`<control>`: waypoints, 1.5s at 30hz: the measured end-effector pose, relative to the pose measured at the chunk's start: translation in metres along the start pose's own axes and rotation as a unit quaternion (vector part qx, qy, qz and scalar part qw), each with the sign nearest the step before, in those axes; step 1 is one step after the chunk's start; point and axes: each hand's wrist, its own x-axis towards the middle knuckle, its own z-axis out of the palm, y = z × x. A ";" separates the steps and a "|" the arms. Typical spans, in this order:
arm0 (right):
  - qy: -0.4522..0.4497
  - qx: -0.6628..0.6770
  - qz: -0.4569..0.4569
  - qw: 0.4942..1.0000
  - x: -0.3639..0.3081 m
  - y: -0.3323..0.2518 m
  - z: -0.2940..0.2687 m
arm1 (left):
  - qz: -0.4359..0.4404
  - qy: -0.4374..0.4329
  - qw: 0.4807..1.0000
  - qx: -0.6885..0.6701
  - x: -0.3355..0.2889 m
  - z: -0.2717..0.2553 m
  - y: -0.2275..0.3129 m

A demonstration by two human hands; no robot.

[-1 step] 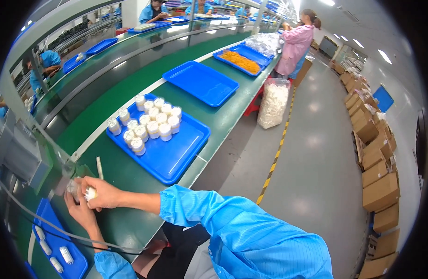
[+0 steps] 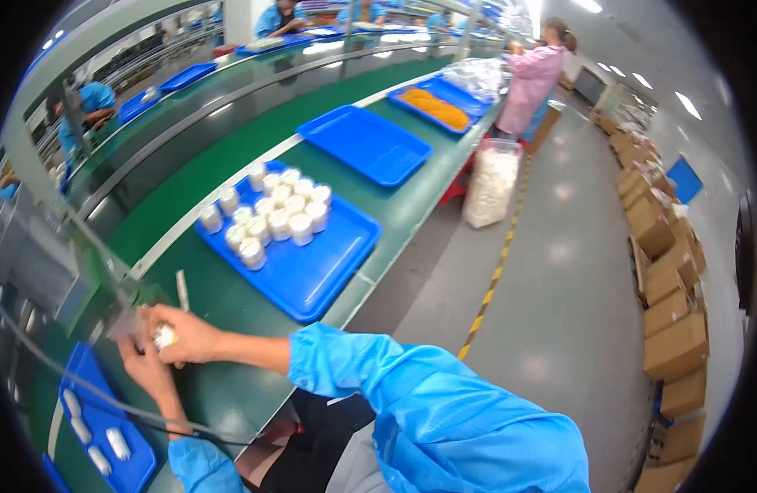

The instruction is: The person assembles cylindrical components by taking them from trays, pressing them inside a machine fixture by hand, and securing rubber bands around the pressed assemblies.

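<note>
My right hand is closed round a short white bundle, its end facing up between thumb and fingers. Just below and touching it, my left hand is closed too, its fingertips at a piece of thin clear plastic. Blur hides how the plastic and the bundle meet. Both hands are over the green worktop beside a grey machine. A pale strip lies just beyond them. Further along, a blue tray bears several similar white bundles standing upright.
At the lower left, a blue tray holds several white rolls, and a grey cable crosses in front. Farther off are a bare blue tray, a tray of orange pieces, a filled clear bag and a person in pink.
The whole view has shifted slightly, with the trays now a little farther right. My hands stay together on the white bundle, and more of the clear plastic shows past the left fingertips.
</note>
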 end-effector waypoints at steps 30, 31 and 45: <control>0.019 -0.004 -0.015 1.000 -0.011 -0.019 -0.010 | 0.067 0.062 0.996 -0.022 -0.001 0.007 0.028; 0.036 0.002 -0.033 0.999 -0.013 -0.021 -0.010 | 0.027 0.043 0.998 -0.043 0.001 0.003 0.033; 0.047 -0.293 0.052 0.954 -0.101 -0.032 -0.031 | -0.113 -0.034 0.992 -0.052 -0.096 -0.065 0.042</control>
